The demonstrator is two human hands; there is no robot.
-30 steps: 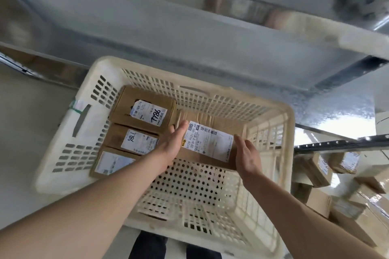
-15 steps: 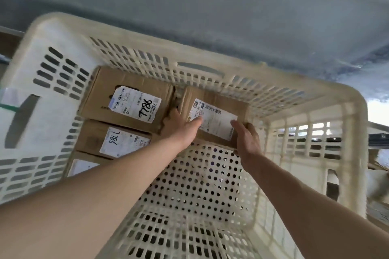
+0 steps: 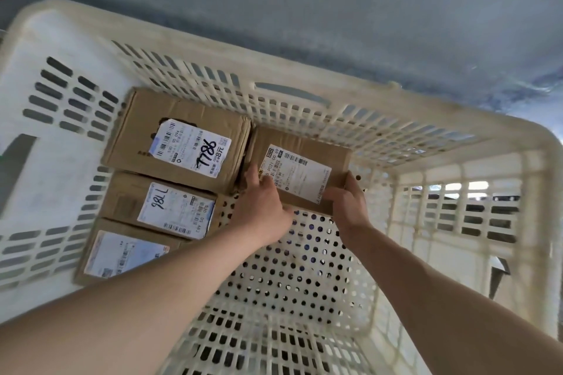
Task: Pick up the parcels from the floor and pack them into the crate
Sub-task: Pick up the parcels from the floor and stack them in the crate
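From my seat I look down into the cream plastic crate (image 3: 304,91), its perforated walls and floor filling most of the view. Both bare arms reach in, and between them sits a brown cardboard parcel (image 3: 301,158) with a white shipping label, lying low in the far part of the crate, close against the far wall. The left hand (image 3: 262,207) presses its fingers onto the parcel's near-left corner, and the right hand (image 3: 347,201) wraps its thumb and fingers over the near-right corner, so the two hands clasp the parcel between them. I cannot tell whether its underside rests fully on the crate floor. Just to its left, touching or nearly so, is a parcel marked 7786 (image 3: 179,137). Nearer to me along the left wall lie a parcel marked 98LL (image 3: 161,204) and then a third labelled parcel (image 3: 122,250), which my left forearm partly covers. The three form a row, edge against edge. The near right part of the crate floor is bare.
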